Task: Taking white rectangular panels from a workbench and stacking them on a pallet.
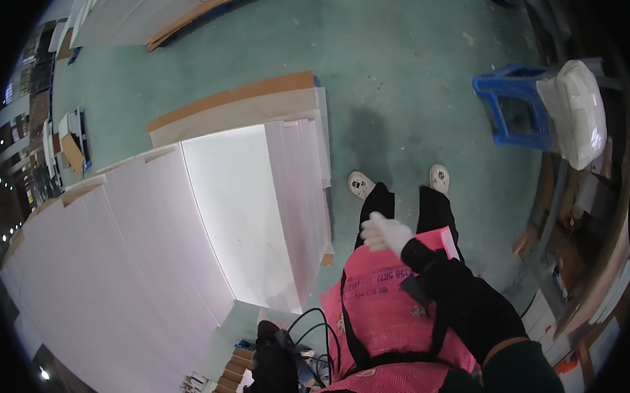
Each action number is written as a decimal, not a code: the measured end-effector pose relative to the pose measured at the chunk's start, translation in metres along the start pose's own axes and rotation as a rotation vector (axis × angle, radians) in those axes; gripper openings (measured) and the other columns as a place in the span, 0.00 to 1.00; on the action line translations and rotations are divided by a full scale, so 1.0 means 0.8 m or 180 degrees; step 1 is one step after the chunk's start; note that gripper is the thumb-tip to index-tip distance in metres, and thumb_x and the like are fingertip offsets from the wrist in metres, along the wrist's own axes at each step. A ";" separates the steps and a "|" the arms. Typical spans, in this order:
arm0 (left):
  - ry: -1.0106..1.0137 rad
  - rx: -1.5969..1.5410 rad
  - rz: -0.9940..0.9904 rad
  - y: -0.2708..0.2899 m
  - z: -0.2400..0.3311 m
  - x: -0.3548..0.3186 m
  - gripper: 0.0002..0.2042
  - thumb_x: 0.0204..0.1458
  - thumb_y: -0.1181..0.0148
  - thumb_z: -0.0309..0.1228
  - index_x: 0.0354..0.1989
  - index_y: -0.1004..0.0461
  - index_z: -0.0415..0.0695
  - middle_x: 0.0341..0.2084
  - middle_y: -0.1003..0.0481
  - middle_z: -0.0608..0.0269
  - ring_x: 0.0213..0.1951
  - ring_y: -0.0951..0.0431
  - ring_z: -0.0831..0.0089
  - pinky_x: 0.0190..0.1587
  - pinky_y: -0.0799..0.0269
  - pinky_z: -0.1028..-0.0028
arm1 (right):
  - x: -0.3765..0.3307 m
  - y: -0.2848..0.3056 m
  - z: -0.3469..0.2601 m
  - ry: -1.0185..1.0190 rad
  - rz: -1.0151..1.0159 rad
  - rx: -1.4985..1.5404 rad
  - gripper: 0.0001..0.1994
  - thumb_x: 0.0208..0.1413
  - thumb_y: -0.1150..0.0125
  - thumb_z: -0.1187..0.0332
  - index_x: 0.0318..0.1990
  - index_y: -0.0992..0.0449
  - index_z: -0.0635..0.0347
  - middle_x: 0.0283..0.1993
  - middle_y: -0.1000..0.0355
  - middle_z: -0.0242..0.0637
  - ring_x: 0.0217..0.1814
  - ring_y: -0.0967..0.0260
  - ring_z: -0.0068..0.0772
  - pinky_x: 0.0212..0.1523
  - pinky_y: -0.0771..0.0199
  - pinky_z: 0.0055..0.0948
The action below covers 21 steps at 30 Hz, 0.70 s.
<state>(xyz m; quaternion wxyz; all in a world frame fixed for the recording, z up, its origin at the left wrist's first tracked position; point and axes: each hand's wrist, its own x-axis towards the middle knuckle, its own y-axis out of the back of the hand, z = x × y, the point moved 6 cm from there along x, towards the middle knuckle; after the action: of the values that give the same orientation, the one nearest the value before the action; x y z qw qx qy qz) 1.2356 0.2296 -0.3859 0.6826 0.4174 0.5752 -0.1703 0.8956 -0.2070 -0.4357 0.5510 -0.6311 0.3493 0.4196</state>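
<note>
My right hand (388, 235), in a white glove, hovers in front of the pink apron (388, 298) I wear. Its fingers point left, loosely bent and a little apart, and I see nothing in them. A black sleeve covers that forearm. My left arm (274, 360), dark-sleeved, shows at the lower edge beside black cables (316, 330); its hand cannot be made out. Left of me stands a large stack of white sheets (138, 231), with a bright white panel (237, 207) on its near right part. Neither hand visibly touches the stack.
A blue plastic stool (505, 106) with a wrapped white cushion (582, 113) stands at the right, near cluttered shelving (586, 257). Another sheet stack (133, 13) lies at the far left. Brown cardboard (235, 98) edges the near stack. The floor (398, 60) is green.
</note>
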 end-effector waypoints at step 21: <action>-0.0505 -0.4394 -0.0818 -0.311 -0.246 -0.068 0.29 0.62 0.65 0.51 0.67 0.47 0.49 0.68 0.47 0.57 0.69 0.50 0.58 0.67 0.54 0.52 | -0.218 -0.074 -0.003 0.1214 -0.0191 -0.5016 0.28 0.59 0.52 0.45 0.21 0.27 0.63 0.14 0.33 0.36 0.15 0.35 0.26 0.21 0.36 0.25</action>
<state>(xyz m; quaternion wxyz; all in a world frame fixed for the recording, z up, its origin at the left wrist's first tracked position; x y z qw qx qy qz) 0.9164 0.2187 -0.4263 0.8058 -0.1958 0.5449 0.1243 0.8786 -0.2045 -0.2521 -0.1135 -0.9035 0.0221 0.4126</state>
